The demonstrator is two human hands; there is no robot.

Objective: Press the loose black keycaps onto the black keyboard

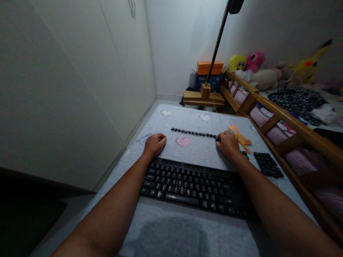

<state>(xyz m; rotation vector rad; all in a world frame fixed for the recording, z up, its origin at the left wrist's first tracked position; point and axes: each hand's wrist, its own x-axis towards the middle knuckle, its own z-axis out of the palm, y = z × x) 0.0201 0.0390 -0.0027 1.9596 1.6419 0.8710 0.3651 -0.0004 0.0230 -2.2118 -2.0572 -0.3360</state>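
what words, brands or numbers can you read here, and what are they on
No text reads clearly.
Keyboard: pale markings on the keys, too small to read.
Row of small black keys: any marks too small to read.
Pile of black keys: too dark to read.
Dark blue box: light print, too blurred to read.
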